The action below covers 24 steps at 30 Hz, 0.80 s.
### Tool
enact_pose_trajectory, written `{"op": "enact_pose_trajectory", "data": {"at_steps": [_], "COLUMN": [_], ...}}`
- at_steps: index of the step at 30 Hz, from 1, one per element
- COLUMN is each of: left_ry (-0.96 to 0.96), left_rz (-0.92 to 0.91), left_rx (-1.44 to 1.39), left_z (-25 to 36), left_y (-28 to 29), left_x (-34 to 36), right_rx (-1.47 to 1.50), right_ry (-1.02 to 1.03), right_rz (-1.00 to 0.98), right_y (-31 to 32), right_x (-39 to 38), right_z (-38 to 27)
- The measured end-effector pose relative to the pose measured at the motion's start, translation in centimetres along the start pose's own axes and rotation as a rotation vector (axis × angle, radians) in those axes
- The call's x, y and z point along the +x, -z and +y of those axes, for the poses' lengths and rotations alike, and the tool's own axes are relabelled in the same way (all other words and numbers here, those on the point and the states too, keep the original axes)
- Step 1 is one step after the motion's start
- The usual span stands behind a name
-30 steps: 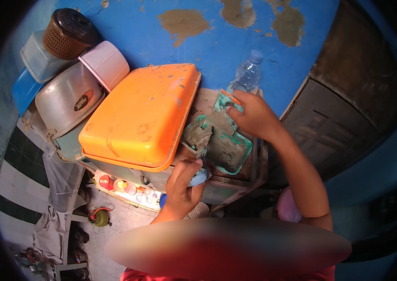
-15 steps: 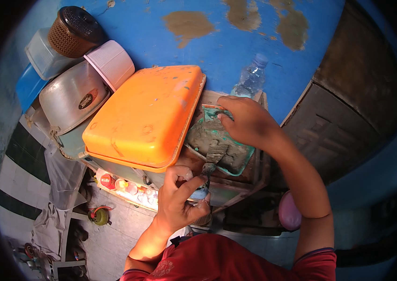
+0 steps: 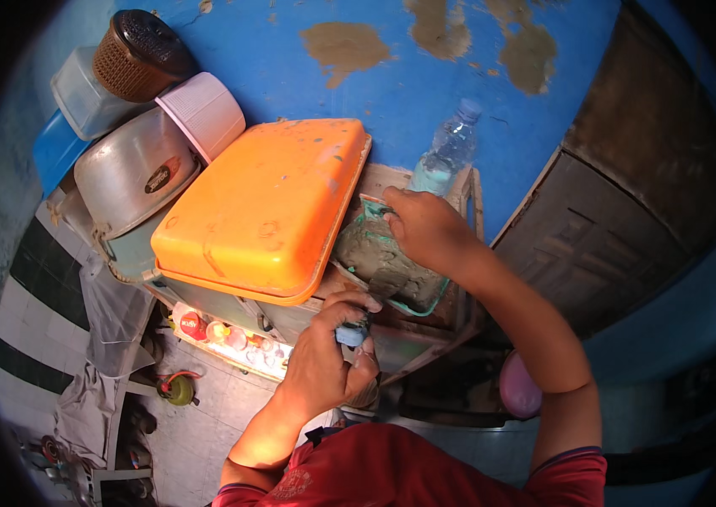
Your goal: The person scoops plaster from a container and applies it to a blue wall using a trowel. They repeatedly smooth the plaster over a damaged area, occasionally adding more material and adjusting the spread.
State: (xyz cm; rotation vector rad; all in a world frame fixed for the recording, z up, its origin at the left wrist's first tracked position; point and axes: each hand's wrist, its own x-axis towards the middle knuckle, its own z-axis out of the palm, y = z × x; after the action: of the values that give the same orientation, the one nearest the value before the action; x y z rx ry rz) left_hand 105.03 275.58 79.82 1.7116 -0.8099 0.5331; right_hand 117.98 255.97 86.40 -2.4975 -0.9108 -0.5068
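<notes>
My left hand [image 3: 322, 359] is closed around the blue handle of a putty knife [image 3: 351, 335], near the front edge of the cabinet. Its blade is hidden from view behind my fingers. Grey wet cement mix [image 3: 375, 258] fills a shallow green tray [image 3: 422, 313], smeared up to its sides. My right hand [image 3: 432, 230] pinches the tray's far rim, with its forearm reaching across the tray's right side. Just beyond that hand stands a clear plastic bottle [image 3: 452, 145], against the blue wall.
An upturned orange basin [image 3: 265, 203] lies left of the tray. Farther left are a metal pot [image 3: 125, 182], a pinkish-white tub [image 3: 201, 117] and a brown basket [image 3: 134, 63]. Brown patches [image 3: 345, 48] mark the wall. A dark door [image 3: 594, 228] stands at right, a pink balloon [image 3: 520, 384] below.
The putty knife's blade, seen in the mix before, is now hidden as my left hand has turned the handle toward me. My right hand and the tray have shifted slightly left.
</notes>
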Motion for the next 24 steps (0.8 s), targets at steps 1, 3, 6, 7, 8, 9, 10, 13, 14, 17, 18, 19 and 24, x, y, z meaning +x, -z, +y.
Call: {"op": "enact_pose_trajectory", "data": {"at_steps": [1, 3, 6, 7, 8, 9, 10, 13, 14, 17, 18, 19, 24], "left_ry": [0.024, 0.027, -0.013, -0.026, -0.039, -0.049, -0.054, -0.065, -0.065, -0.049, -0.012, 0.02, 0.017], "left_rz": [0.0, -0.005, -0.015, -0.033, -0.051, -0.045, -0.036, -0.007, 0.005, 0.084, 0.085, 0.086, 0.195], "left_rx": [-0.004, 0.0, 0.033, 0.045, 0.056, 0.053, 0.054, 0.042, 0.035, 0.133, 0.152, 0.173, 0.193], "left_z": [0.2, 0.4, 0.2, 0.4, 0.5, 0.6, 0.6, 0.7, 0.7, 0.5, 0.7, 1.0, 0.3], "left_y": [0.1, 0.2, 0.7, 0.8, 0.8, 0.8, 0.9, 1.2, 1.2, 1.2, 1.1, 0.9, 0.1], "left_x": [0.1, 0.6, 0.8, 0.9, 1.0, 1.0, 0.9, 0.8, 0.8, 0.8, 0.9, 1.1, 0.9], "right_rx": [0.012, 0.062, 0.039, 0.01, 0.006, 0.003, 0.003, 0.044, 0.049, 0.039, 0.019, -0.002, 0.083], "right_ry": [0.005, -0.021, -0.085, -0.12, -0.114, -0.108, -0.098, -0.107, -0.128, -0.199, -0.227, -0.253, -0.139], "right_rz": [0.001, -0.106, -0.122, -0.092, -0.068, -0.044, -0.024, -0.14, -0.135, -0.13, -0.136, -0.138, -0.186], "right_y": [-0.5, -0.2, 0.4, 0.9, 0.7, 0.0, -0.4, -0.6, -0.4, 0.5, 0.6, 0.8, 0.9], "right_x": [-0.1, -0.9, -0.4, -0.2, 0.0, 0.2, 0.4, -0.5, -0.5, -0.3, -0.2, -0.1, -1.4], "right_z": [-0.1, -0.6, -1.6, -1.7, -1.3, -0.5, -0.2, -0.5, -0.5, -0.3, -0.4, -0.5, 0.5]}}
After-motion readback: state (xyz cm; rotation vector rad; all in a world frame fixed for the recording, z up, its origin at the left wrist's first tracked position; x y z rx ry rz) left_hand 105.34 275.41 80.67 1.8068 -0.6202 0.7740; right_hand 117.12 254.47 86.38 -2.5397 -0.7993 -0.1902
